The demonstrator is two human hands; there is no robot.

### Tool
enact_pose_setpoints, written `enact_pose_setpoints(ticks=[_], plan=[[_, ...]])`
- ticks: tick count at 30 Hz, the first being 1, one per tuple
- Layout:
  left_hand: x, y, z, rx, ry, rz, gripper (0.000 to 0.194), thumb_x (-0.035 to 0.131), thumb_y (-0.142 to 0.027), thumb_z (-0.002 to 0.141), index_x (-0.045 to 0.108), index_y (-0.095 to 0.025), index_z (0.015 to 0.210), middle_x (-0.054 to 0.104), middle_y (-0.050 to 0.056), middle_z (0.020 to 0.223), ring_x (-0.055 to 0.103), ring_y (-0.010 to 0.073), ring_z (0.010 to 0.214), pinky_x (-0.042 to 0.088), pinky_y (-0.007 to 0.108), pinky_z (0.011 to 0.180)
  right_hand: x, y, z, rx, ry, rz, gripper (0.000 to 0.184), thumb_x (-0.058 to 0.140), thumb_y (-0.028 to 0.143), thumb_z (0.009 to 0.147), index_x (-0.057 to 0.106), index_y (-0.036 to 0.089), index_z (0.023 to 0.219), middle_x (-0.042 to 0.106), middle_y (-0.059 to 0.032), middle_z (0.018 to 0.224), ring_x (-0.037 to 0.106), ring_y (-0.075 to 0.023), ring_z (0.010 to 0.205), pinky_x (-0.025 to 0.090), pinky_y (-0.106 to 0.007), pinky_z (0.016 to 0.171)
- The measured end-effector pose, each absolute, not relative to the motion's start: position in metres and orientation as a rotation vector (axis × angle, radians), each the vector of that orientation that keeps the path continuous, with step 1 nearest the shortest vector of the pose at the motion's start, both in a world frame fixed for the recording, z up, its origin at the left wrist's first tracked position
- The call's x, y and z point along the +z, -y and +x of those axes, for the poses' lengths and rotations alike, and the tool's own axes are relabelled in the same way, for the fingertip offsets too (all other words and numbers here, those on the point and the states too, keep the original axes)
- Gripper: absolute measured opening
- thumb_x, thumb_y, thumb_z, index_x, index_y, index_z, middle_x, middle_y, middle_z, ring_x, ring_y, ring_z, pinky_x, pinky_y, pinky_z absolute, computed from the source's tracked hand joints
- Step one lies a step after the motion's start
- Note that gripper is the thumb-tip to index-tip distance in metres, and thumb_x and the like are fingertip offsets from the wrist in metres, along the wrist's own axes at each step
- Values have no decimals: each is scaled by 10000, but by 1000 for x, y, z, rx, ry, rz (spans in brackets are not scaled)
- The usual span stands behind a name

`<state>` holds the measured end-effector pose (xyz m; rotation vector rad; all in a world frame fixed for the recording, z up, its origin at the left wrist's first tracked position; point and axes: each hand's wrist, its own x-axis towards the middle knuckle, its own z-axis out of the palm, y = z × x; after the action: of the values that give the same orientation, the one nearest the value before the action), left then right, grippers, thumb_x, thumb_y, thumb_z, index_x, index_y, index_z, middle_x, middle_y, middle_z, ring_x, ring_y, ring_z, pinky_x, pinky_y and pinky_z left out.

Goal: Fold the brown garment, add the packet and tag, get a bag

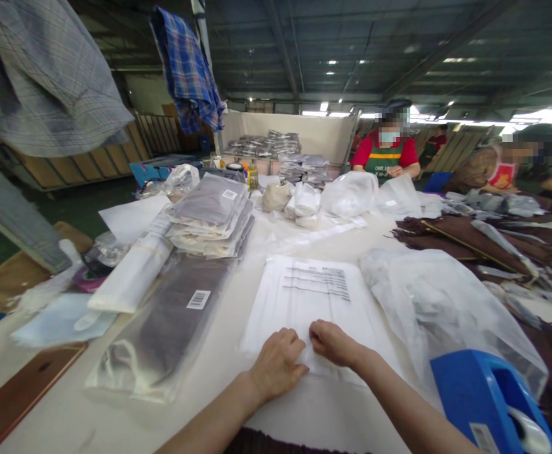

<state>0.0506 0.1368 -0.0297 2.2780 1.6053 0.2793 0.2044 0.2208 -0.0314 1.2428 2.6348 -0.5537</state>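
1. I found the white printed plastic bag (316,309) lying flat on the pale surface (299,419), straight ahead of the person. Its long axis appeared to run away from the body.
2. The left grip (278,360) rested at the bag's near part, fingers curled and thumb a little apart from them. From my remote feed I could not tell whether film was caught in it.
3. The right grip (333,342) stood just beside it, fingertips bunched together near the bag's midline. I could not confirm a pinch on the film there either.
4. Governing relation: nearly all the bag extended forward of both grips. Its printed text (321,284) sat at the far end, toward the right, so I judged the right grip nearer to it.
5. Flanking items: on the left, a packed dark article with a barcode label (198,299), apart from the left grip; on the right, a loose translucent bag (455,302) beyond the right grip, and a blue tape dispenser (469,384) beside the right forearm.
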Motion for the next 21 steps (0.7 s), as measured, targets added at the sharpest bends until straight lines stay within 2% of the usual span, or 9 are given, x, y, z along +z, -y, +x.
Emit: enact_pose_setpoints(ticks=[4, 9, 21], plan=[[-33, -143, 60, 280, -1622, 2312, 238, 620, -306, 779, 572, -146, 949, 577, 79, 1019, 521, 234, 951, 448, 373, 851, -25, -223, 202, -611, -2584, 1255, 179, 530, 314, 864, 589, 149, 897, 619, -9, 887, 589, -132, 824, 495, -346, 762], [-34, -147, 63, 241, -1584, 2379, 122, 579, -225, 806, 570, -139, 893, 591, 78, 982, 526, 235, 941, 459, 376, 827, -21, -225, 202, -683, -2556, 1283, 191, 534, 329, 860, 584, 150, 904, 612, -3, 862, 586, -131, 803, 491, -348, 757], [-38, -152, 66, 298, -1632, 2480, 257, 604, -327, 792, 543, -145, 962, 568, 72, 987, 506, 239, 909, 450, 382, 804, -26, -228, 207, -829, -2564, 1343, 171, 541, 312, 857, 582, 147, 877, 607, 9, 819, 582, -113, 743, 500, -313, 703]])
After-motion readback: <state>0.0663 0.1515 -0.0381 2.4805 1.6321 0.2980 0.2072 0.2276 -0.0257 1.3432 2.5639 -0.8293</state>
